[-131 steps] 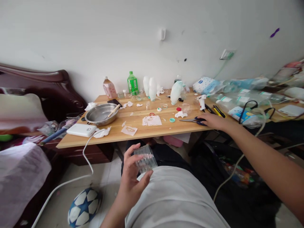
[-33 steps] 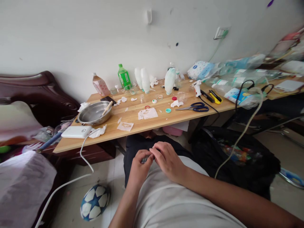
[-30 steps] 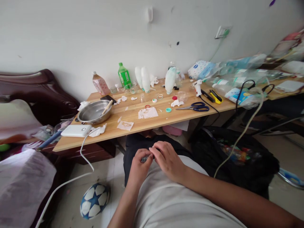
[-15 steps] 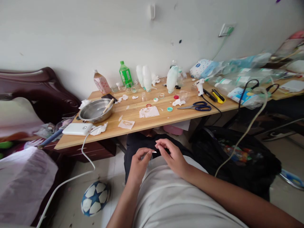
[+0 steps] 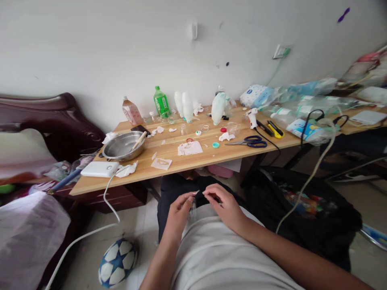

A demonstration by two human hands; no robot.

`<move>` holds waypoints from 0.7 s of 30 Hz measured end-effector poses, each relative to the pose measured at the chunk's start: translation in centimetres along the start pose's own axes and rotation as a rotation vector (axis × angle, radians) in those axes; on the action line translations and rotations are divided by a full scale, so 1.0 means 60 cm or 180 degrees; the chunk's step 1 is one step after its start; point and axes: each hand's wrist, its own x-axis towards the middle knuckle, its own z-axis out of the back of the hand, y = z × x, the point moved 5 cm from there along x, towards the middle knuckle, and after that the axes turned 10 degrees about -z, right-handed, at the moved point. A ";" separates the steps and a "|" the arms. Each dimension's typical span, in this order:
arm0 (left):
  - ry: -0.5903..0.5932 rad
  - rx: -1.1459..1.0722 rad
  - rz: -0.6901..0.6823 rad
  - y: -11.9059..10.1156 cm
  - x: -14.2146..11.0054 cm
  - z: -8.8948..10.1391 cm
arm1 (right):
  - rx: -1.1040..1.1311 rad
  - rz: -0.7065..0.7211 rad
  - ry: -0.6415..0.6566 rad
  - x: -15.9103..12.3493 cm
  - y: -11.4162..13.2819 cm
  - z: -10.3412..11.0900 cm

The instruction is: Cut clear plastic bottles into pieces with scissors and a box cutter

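Over my lap, in front of the table's edge, my left hand [image 5: 180, 211] pinches a small white piece [image 5: 197, 192] between thumb and forefinger; it is too small to name. Just to the right, my right hand [image 5: 226, 207] has thumb and fingertips drawn together. Whether anything sits in that pinch I cannot make out. A narrow gap separates the fingertips of the two hands. Nearest on the table are a torn white paper piece [image 5: 190, 148], a smaller stained paper piece [image 5: 161, 163], a teal bottle cap [image 5: 215, 145] and blue-handled scissors [image 5: 254, 141].
At the table's left stand a metal bowl [image 5: 122, 148] and a white power bank [image 5: 100, 169] trailing a cable. Whitish bottle shapes [image 5: 187, 108] and a green bottle [image 5: 161, 104] are at the back. A glue gun [image 5: 252, 118], yellow cutter [image 5: 275, 129] and plastic bottles [image 5: 311, 106] lie rightward.
The head view has tipped up slightly, so the table sits lower in it. The white piece now angles upward, and my right fingertips have moved a little right and closed together.
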 end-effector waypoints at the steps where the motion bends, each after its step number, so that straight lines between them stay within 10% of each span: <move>1: -0.0010 -0.0053 0.0060 0.000 0.000 0.001 | -0.0078 0.0000 -0.0078 -0.002 -0.008 0.011; 11: -0.0218 -0.0842 0.0501 -0.008 0.007 0.022 | -0.1066 -0.0953 -0.1214 -0.089 -0.193 0.276; 15: -0.0313 -0.0923 0.0537 0.000 0.010 0.022 | -0.0913 -0.1307 -0.0661 -0.114 -0.188 0.228; 21: -0.0107 -0.0704 0.0429 0.000 0.006 0.012 | -0.0102 -0.0888 0.0722 -0.053 -0.030 0.064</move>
